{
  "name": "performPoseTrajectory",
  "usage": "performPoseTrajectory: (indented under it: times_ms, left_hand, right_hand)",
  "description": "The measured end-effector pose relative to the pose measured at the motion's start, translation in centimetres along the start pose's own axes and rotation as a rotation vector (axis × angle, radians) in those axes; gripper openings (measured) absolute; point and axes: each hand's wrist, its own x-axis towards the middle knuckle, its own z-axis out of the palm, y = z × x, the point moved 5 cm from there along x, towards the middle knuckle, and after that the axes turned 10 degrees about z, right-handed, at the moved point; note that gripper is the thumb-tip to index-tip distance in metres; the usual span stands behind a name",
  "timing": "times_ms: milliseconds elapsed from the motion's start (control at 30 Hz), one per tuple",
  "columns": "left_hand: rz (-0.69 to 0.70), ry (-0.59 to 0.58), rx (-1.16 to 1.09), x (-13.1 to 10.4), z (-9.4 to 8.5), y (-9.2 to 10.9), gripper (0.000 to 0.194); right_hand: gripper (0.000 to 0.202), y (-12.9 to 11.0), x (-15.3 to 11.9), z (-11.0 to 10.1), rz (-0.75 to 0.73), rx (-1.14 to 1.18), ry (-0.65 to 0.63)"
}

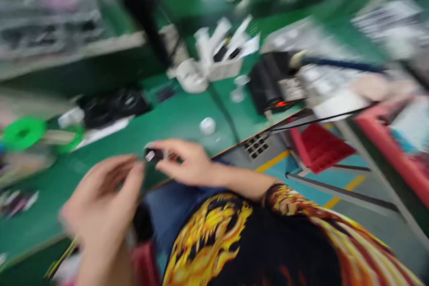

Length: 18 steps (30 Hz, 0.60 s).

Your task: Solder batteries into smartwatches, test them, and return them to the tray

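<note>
My right hand [187,161] pinches a small black part with a whitish spot [154,155] between thumb and fingers, above the front edge of the green bench [167,125]. Close to the part's left side is my left hand [103,196], blurred by motion. Its thumb and fingertips come together; whether anything lies between them I cannot make out. A small white round piece [208,126] stands on the bench beyond my right hand.
A black device [275,80] with a red light sits at the bench's right. A white box of strips [224,69] and a white roll [191,76] are behind. Green spools [24,133] lie left. A red stool [325,147] stands on the floor at right.
</note>
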Motion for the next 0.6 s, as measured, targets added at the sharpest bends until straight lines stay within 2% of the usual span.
performPoseTrajectory:
  times_ms: [33,100,167,300,433,533,600]
  left_hand:
    - [-0.045,0.067,0.014,-1.0,-0.7,-0.7,0.014]
    - [-0.030,0.013,0.028,-1.8,-0.8,-1.6,0.012]
    - [-0.001,-0.055,0.060,-1.9,-0.6,-2.4,0.010]
    - [0.082,-0.123,0.095,-1.5,-0.3,-2.3,0.009]
    - [0.193,-0.171,0.230,-1.5,0.0,-1.8,0.010]
    - [0.257,-0.291,0.398,-1.3,0.6,-1.2,0.014]
    - [0.300,-0.446,0.477,-0.8,1.0,-1.4,0.020]
  right_hand:
    - [0.041,0.3,0.0,0.0,0.025,0.003,0.012]
    - [0.040,0.9,0.5,0.0,-0.009,0.000,0.066]
    - [0.040,1.2,0.8,0.1,-0.125,-0.039,0.130]
    - [0.037,0.9,0.3,0.4,-0.328,-0.193,0.198]
    - [0.038,0.6,0.2,0.4,-0.335,-0.304,0.158]
    - [0.043,0.2,-0.2,0.0,-0.362,-0.386,0.151]
    - [0.048,0.6,-0.2,-0.3,-0.373,-0.425,0.195]
